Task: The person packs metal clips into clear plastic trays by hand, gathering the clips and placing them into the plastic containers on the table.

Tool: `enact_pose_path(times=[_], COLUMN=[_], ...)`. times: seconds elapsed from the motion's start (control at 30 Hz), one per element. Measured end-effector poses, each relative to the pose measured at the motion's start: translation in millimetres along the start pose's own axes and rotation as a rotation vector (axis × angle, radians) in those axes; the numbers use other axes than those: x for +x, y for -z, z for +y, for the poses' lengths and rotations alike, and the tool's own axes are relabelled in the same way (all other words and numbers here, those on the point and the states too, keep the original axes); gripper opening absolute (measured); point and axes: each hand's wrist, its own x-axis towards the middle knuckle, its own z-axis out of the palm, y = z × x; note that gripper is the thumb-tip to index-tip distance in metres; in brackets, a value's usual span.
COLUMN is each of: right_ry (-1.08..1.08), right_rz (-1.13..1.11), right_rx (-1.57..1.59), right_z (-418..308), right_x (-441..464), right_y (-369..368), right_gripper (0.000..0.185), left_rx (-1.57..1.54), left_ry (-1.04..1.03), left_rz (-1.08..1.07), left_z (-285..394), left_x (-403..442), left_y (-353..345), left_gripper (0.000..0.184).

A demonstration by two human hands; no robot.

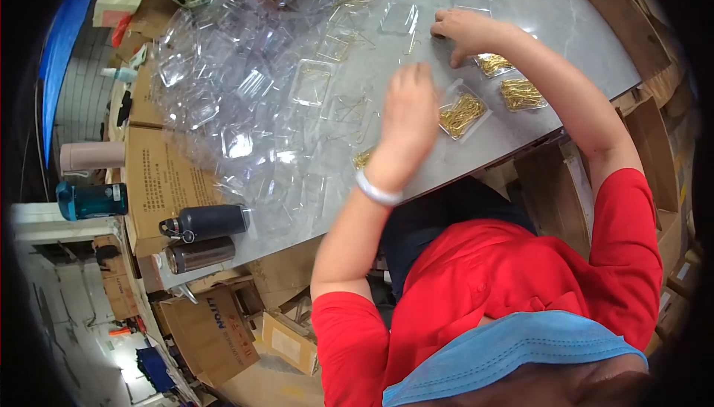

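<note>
My left hand [411,113], with a white band [378,188] at the wrist, hovers over the near part of the table. Its fingers are bent and blurred, so any object in them is hidden. Farther right, my right hand [470,33] reaches down to the tabletop, thumb and fingers apart, and I see nothing held. Between the two hands lies a gold-coloured wire hook [411,42]. A clear plastic box of gold hooks [462,115] sits just right of my left hand. More gold hooks [523,94] lie in a clear box below my right forearm.
Clear plastic boxes [223,79] pile up across the table's left side. A dark bottle [204,223], a brown tumbler [201,255] and a teal bottle [93,200] are at the left edge. Cardboard boxes [212,336] stand below. A cardboard strip [613,5] borders the far right.
</note>
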Motion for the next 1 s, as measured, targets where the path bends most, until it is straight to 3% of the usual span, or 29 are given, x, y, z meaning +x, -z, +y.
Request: enact_pose_path(times=[0.2,0.33,0.47,0.53,0.63,0.77,0.83,0.87,1.0], right_ry=[-0.032,-0.014,0.07,0.114,0.035,-0.152,-0.168,-0.156,-0.155], right_rz=[0.071,0.074,0.05,0.008,0.023,0.13,0.178,0.195,0.225], right_rx=[0.222,0.107,-0.123,-0.261,-0.26,0.224,0.387,0.374,0.366], right_z=[3.0,-0.3,0.9,-0.2,14.9,24.6,15.9,17.0,17.6], right_x=[9.3,9.3,12.8,15.2,21.5,20.4,14.8,17.1,22.6], right_y=[-11.3,-5.6,-2.6,0.7,-1.8,-1.9,3.3,0.0,-4.7], right_gripper=[0.021,0.013,0.015,0.016,0.018,0.021,0.022,0.022,0.023], left_rx=[0.146,0.181,0.31,0.396,0.536,0.474,0.299,0.211,0.254], left_ry=[0.092,0.154,0.118,0.085,0.028,0.021,0.137,0.191,0.2], left_rz=[-0.043,-0.23,-0.358,-0.31,-0.33,-0.31,-0.171,-0.1,-0.139], left_z=[-70.1,-82.4,-72.1,-70.6,-69.2,-80.5,-80.2,-79.3,-70.1], left_x=[78.2,103.0,99.9,91.6,85.0,80.3,78.2,77.7,78.4], left_y=[-34.0,-49.3,-41.2,-45.7,-47.2,-49.1,-48.6,-48.9,-48.0], left_gripper=[0.028,0.015,0.017,0.019,0.023,0.023,0.023,0.023,0.022])
